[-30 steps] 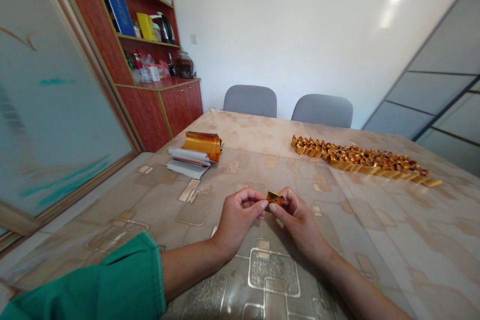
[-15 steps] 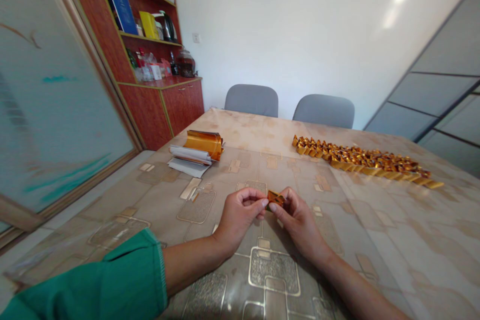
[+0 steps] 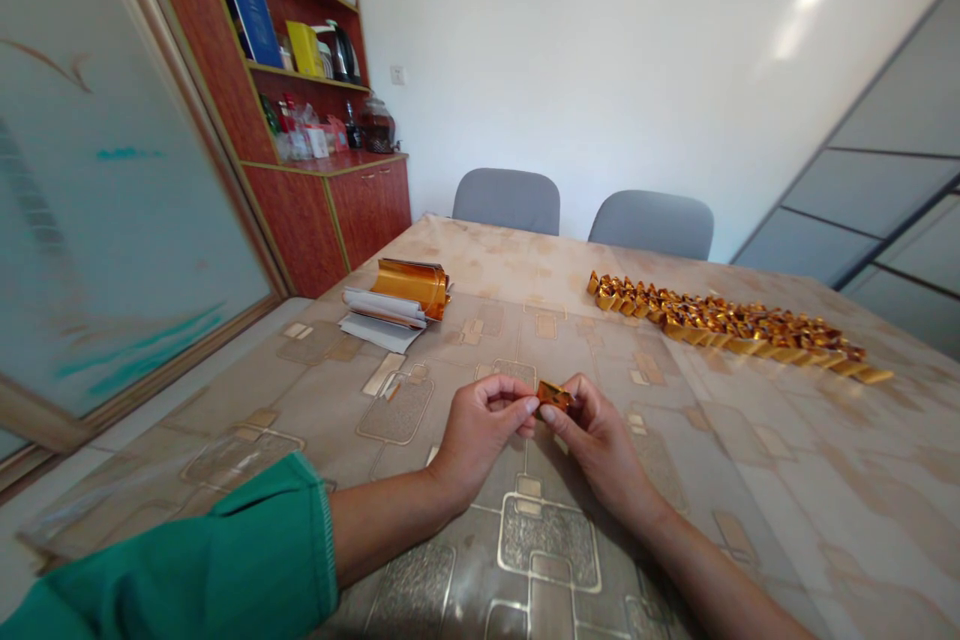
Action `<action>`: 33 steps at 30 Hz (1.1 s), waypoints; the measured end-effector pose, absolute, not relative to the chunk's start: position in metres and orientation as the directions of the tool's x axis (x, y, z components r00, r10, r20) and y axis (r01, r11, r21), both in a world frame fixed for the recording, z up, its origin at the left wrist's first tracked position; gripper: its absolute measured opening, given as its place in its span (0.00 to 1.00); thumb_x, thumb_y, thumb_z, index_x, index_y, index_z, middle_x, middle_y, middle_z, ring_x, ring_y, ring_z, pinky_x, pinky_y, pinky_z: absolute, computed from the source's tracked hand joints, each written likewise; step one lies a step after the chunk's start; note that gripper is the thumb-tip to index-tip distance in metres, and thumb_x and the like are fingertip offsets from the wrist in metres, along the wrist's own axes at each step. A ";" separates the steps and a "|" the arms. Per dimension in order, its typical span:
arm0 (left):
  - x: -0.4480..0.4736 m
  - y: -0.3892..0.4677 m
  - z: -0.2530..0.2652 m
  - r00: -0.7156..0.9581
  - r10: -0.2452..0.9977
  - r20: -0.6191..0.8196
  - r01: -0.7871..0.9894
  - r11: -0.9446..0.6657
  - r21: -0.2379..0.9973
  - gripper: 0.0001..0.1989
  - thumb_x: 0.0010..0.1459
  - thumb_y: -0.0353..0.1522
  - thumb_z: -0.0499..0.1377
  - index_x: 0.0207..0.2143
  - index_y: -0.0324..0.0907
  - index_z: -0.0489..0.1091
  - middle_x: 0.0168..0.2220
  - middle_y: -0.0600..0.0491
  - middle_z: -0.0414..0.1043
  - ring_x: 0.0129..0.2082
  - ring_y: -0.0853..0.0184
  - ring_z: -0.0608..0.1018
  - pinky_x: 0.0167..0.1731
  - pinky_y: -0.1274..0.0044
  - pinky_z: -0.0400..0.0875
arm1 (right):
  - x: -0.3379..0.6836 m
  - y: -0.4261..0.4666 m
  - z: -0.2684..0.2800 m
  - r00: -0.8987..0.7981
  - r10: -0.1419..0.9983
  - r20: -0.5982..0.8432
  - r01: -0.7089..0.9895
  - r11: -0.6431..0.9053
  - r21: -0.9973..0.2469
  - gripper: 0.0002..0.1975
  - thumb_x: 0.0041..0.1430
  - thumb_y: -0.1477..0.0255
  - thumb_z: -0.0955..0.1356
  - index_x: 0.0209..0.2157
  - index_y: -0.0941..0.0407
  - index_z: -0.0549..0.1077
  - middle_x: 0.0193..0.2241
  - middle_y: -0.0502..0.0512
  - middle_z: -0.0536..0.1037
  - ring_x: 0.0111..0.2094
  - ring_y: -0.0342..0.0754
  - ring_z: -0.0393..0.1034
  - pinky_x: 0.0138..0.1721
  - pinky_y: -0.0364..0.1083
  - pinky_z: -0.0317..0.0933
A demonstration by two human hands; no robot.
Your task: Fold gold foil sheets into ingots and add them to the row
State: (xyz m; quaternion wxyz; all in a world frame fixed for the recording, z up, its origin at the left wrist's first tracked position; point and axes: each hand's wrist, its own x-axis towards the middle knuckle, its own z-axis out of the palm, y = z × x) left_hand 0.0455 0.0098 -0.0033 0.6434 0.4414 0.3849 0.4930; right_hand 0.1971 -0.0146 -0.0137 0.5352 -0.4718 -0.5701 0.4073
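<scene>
Between my two hands, just above the table, is a small piece of folded gold foil paper. My left hand pinches its left side between thumb and fingers. On its right side my right hand is closed, with the thumb pressed against the front. Fingers hide part of the folds. Beyond my left hand lies a curled stack of gold foil paper sheets with white backs. Rows of folded gold pieces stand at the far right of the table.
A patterned, shiny cloth covers the table. Two grey chairs stand at its far side. A red-brown cabinet with bottles and a kettle is at the left, near a frosted sliding door.
The view has shifted slightly. Both hands keep their grip on the gold foil paper, which is turned a little and looks flatter on top.
</scene>
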 end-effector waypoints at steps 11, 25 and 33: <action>0.046 0.009 -0.004 0.222 0.975 -0.005 -0.206 0.052 0.977 0.10 0.47 0.35 0.66 0.28 0.37 0.72 0.24 0.56 0.72 0.20 0.73 0.71 0.20 0.81 0.67 | 0.197 -0.014 -0.012 0.034 0.975 0.221 0.148 0.214 -0.965 0.17 0.56 0.56 0.71 0.26 0.51 0.62 0.23 0.45 0.62 0.26 0.46 0.55 0.27 0.45 0.52; 0.046 0.003 0.006 0.207 0.971 0.116 -0.258 -0.060 0.964 0.07 0.49 0.32 0.66 0.29 0.38 0.73 0.26 0.55 0.72 0.22 0.72 0.72 0.23 0.81 0.69 | 0.199 -0.016 -0.017 -0.068 0.991 0.119 -0.164 0.106 -0.981 0.16 0.56 0.59 0.73 0.30 0.52 0.64 0.28 0.48 0.71 0.31 0.47 0.66 0.35 0.47 0.61; 0.042 0.003 0.000 0.203 0.950 0.237 -0.162 -0.207 0.965 0.03 0.53 0.30 0.64 0.29 0.38 0.73 0.28 0.55 0.72 0.25 0.72 0.73 0.26 0.81 0.68 | 0.198 -0.018 -0.013 -0.060 0.982 0.182 -0.219 0.165 -0.962 0.12 0.56 0.65 0.74 0.30 0.53 0.69 0.27 0.46 0.73 0.30 0.44 0.65 0.35 0.44 0.60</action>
